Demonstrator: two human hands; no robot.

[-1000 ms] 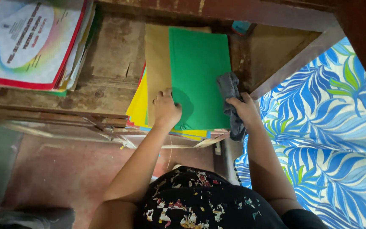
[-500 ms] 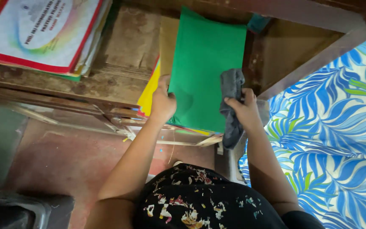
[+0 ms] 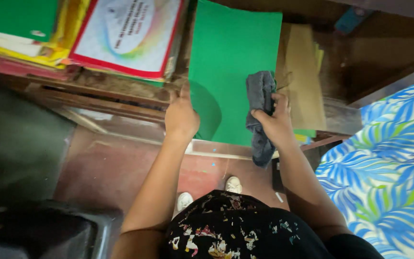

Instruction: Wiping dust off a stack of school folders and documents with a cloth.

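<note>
Green and smooth, the card folder lies flat on the worn wooden shelf straight ahead in the head view, its near edge jutting a little past the shelf's lip. The left hand pins its lower left corner, fingers bent over the edge in a light grasp on the folder itself. The right hand is clenched around a grey cloth, which is bunched at the top against the folder's right edge and hangs limp below the fist.

To wipe well here, I judge the left hand should keep firm downward pressure, since the folder overhangs and thin card slides readily. Long flat strokes with the cloth spread wider would cover more than a tight wad, and pushing away from the pinned corner would avoid buckling the sheet.

Card like this is stiff yet flexible, with a matt sheen and crisp square corners. The cloth looks soft, woven, crumpled. Just right of the folder lies a brown paper folder, dull and slightly creased. To the left a stack of books carries a glossy booklet with a red border. The shelf wood is rough, scuffed and dusty. A blue leaf-print fabric lies at far right
</note>
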